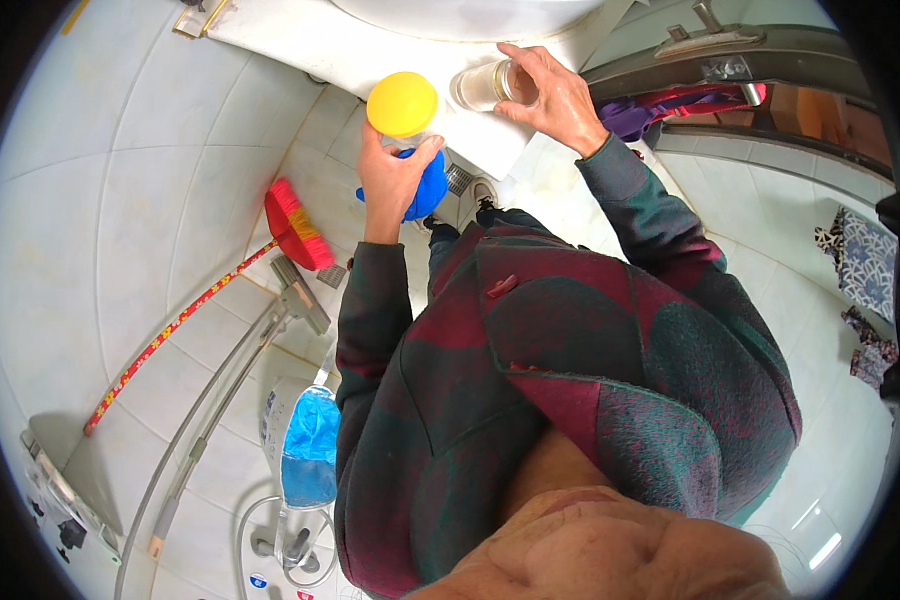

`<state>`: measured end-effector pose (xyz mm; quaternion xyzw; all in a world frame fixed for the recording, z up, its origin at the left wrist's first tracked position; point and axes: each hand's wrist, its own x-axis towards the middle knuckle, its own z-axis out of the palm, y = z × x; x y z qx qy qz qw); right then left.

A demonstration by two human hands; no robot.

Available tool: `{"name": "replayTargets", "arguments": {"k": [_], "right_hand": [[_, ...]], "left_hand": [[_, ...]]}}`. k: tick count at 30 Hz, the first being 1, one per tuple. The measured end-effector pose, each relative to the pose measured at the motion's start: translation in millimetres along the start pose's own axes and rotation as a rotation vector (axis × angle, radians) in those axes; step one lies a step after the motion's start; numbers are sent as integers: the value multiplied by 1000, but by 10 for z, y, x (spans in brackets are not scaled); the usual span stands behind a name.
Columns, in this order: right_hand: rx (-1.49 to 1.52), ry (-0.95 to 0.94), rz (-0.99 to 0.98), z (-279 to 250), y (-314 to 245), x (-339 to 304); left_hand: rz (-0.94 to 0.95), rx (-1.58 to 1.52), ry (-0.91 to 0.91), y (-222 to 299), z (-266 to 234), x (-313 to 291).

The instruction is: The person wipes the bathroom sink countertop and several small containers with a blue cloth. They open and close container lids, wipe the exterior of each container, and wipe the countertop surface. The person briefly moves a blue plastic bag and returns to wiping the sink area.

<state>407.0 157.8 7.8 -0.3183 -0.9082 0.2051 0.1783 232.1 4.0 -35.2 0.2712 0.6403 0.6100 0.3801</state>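
A jar with a round yellow lid (pixel 402 104) is gripped by my left hand (pixel 390 180); its clear lower part shows just under the lid, between thumb and fingers. To its right, my right hand (pixel 562 105) curves its thumb and fingers around one end of a clear, see-through jar (pixel 478 88). That jar is tilted on its side, over the white counter (pixel 340 50). I cannot tell whether it touches the counter. The two jars are apart, with a small gap between them.
A white basin (pixel 470 12) rises beyond the counter. Below my left hand is a blue object (pixel 431 186). Left on the tiled floor are a red broom (pixel 298 228), a flat-headed mop (pixel 302 297) and a bucket with blue inside (pixel 310 440). A dark-framed door edge (pixel 770 62) stands at right.
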Motion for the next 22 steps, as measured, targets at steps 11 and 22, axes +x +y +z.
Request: {"name": "replayTargets", "arguments": {"k": [11, 22], "right_hand": [[-193, 35, -5, -9, 69, 171], [-56, 72, 18, 98, 65, 184]], "left_hand": [[27, 412, -81, 86, 153, 423], [222, 561, -102, 48, 300, 734]]}}
